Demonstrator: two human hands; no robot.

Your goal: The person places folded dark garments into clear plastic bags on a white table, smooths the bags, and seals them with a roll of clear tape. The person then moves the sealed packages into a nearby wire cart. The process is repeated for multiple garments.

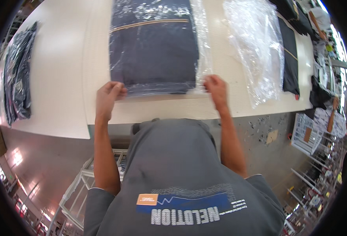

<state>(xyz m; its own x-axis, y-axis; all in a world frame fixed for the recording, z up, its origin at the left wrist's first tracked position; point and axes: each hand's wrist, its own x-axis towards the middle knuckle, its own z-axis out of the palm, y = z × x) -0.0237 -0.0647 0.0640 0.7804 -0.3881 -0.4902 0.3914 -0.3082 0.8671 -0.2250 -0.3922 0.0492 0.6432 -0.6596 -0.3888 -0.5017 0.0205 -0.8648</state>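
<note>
A folded dark grey garment [153, 55] with a tan cord across it lies flat inside a clear plastic bag [203, 43] in front of me. My left hand [111, 94] is closed at the bag's near left corner, thumb and fingers pinching its edge. At the near right corner my right hand [216, 88], slightly blurred, has its fingers pinched together on the plastic. The bag's near edge stretches between both hands, close to the front of the table.
The pale table [63, 59] carries a stack of bagged dark garments [20, 74] at left. Clear plastic bags [256, 51] lie at right, beside another dark garment [288, 59]. Co-workers' arms [318, 25] show at far right. A white metal frame [79, 188] stands below left.
</note>
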